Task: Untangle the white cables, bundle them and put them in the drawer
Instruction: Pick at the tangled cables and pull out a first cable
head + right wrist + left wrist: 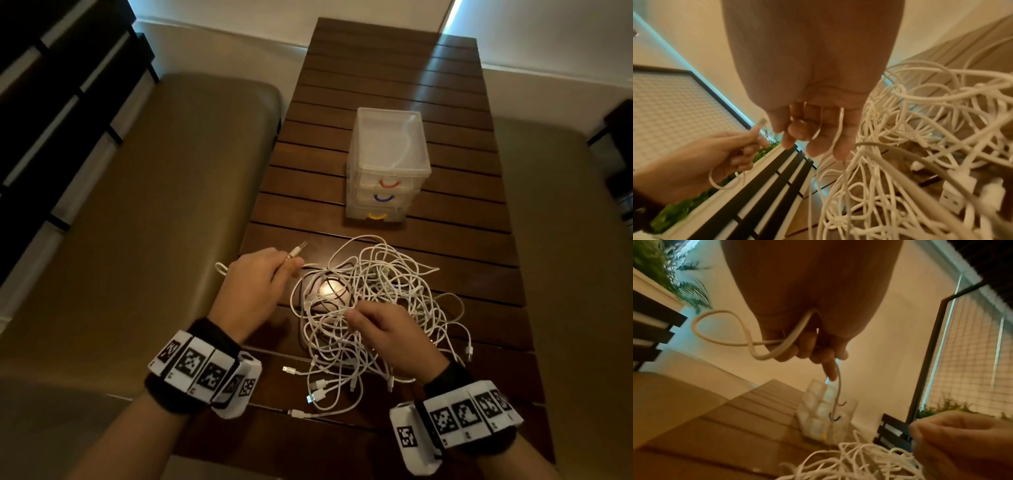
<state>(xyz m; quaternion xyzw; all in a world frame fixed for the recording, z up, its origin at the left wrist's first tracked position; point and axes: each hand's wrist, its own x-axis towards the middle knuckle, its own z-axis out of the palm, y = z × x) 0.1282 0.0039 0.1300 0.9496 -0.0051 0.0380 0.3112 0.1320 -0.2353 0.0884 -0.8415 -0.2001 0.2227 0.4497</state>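
A tangled heap of white cables (376, 308) lies on the dark slatted wooden table (394, 85), with plug ends (317, 397) spilling toward me. My left hand (260, 274) grips one cable near its connector (296, 253); a loop of it (719, 331) sticks out behind the fist. My right hand (380, 329) hovers over the heap's near side, fingers curled with thin strands (840, 129) running through them. A clear plastic drawer unit (388, 161) with red, blue and yellow handles stands beyond the heap, drawers closed.
Cushioned benches (154, 205) flank the table on both sides. A dark slatted chair back (61, 102) stands at the far left. A bright lamp reflection (330, 291) glares on the table under the cables. Bare table lies beyond the drawer unit.
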